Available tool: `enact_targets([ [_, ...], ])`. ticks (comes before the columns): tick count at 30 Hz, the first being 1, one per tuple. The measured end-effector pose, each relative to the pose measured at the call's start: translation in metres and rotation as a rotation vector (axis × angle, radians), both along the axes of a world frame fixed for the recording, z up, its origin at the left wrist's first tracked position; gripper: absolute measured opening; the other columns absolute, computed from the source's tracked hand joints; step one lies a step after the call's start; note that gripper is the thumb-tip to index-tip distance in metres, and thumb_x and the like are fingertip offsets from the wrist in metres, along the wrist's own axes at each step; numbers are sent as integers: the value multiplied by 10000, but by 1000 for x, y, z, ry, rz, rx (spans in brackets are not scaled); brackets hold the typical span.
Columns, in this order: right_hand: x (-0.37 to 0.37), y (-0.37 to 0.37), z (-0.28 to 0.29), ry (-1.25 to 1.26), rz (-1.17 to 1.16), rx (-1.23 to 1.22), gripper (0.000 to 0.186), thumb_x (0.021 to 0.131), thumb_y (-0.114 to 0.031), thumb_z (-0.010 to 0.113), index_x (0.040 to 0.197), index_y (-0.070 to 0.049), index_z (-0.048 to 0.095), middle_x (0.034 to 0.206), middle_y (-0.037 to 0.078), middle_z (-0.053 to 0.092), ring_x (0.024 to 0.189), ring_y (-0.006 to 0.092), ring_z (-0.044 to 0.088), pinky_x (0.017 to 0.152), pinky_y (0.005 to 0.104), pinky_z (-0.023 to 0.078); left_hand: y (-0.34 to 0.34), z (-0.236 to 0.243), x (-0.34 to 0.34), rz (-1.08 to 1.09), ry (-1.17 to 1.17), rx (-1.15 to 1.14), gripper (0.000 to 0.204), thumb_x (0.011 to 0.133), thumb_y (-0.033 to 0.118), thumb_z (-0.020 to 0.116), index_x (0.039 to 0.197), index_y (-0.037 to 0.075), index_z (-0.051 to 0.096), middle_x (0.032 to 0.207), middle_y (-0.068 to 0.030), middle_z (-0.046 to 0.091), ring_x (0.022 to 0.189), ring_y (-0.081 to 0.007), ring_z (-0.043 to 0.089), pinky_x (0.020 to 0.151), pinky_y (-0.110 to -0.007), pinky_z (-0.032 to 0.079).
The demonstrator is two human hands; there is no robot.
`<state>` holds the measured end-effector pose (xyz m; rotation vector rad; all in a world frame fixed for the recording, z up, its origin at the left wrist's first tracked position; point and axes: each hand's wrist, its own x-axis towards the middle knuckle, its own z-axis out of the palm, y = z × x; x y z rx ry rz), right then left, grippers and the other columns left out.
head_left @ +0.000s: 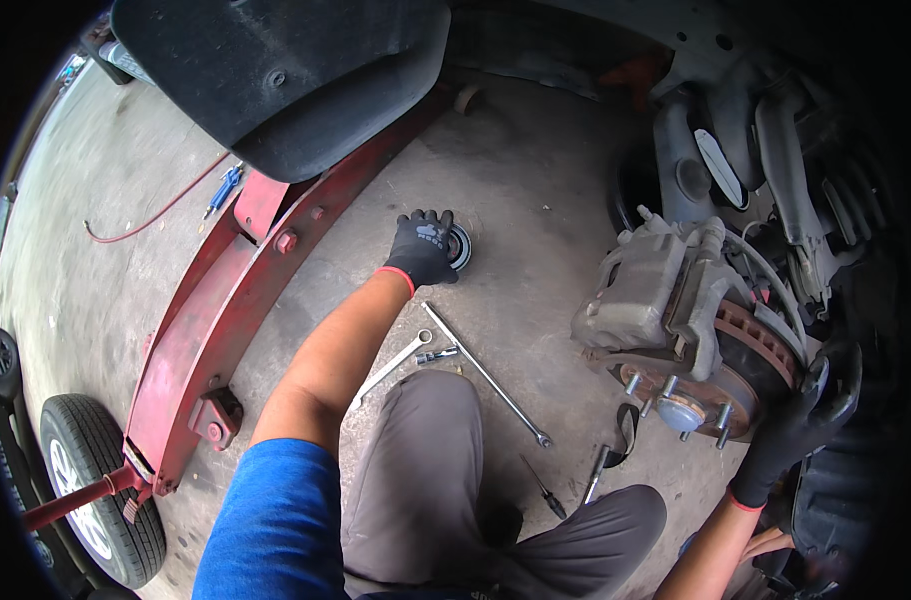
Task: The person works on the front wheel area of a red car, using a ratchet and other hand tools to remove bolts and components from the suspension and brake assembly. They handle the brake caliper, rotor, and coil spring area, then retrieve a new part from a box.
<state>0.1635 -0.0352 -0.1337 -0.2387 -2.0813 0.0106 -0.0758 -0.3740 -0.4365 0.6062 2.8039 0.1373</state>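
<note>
My left hand [423, 248], in a black glove with a red cuff, reaches forward over the concrete floor. It covers much of a round dark dish with a pale rim [461, 247], its fingers curving over the far side. The dish's inside is mostly hidden. Beside the brake disc [757, 338], at its right rear edge, is my gloved right hand [800, 420], fingers stretched upward and apart. Whether it touches the disc is unclear in the shadow. A grey brake caliper [647, 285] straddles the disc; wheel studs stick out around the rusty hub [681, 412].
Near my knees lie a long ratchet or bar [487, 376], a combination wrench [395, 366], a socket [437, 355], a screwdriver [545, 490] and a strap-handled tool [597, 472]. A red floor jack [210, 320] runs along the left, near a wheel [100, 490]. Dark bodywork [285, 80] hangs overhead.
</note>
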Motion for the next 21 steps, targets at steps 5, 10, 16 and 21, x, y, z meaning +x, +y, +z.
enact_targets([
  [5, -1, 0, 3, -3, -16, 88, 444, 1007, -163, 638, 1399, 30, 558, 1372, 188, 603, 1218, 300, 589, 1053, 426, 452, -12, -5, 9, 15, 58, 78, 1081, 606, 495, 866, 1476, 19, 436, 1260, -209, 630, 1216, -376, 578, 1056, -471, 432],
  [10, 0, 4, 2, -19, -35, 158, 444, 999, -177, 663, 1383, 28, 572, 1363, 192, 616, 1222, 311, 582, 1039, 436, 457, -57, -3, 36, 124, 53, 130, 1123, 584, 467, 866, 1502, 1, 418, 1290, -235, 609, 1231, -408, 567, 1088, -477, 429],
  [16, -4, 4, 7, -6, -5, 169, 436, 973, -191, 712, 1336, 31, 617, 1339, 202, 630, 1192, 333, 606, 1033, 433, 462, -149, 2, 87, 225, 52, 40, 1092, 574, 427, 879, 1480, 11, 434, 1331, -236, 584, 1253, -419, 554, 1100, -493, 429],
  [21, -4, -3, 7, 35, -2, 217, 465, 911, -173, 770, 1307, 18, 621, 1305, 191, 631, 1216, 335, 565, 1045, 447, 423, -224, -4, 142, 356, 169, 5, 1106, 526, 420, 929, 1437, 9, 457, 1289, -202, 609, 1231, -399, 560, 1072, -491, 432],
])
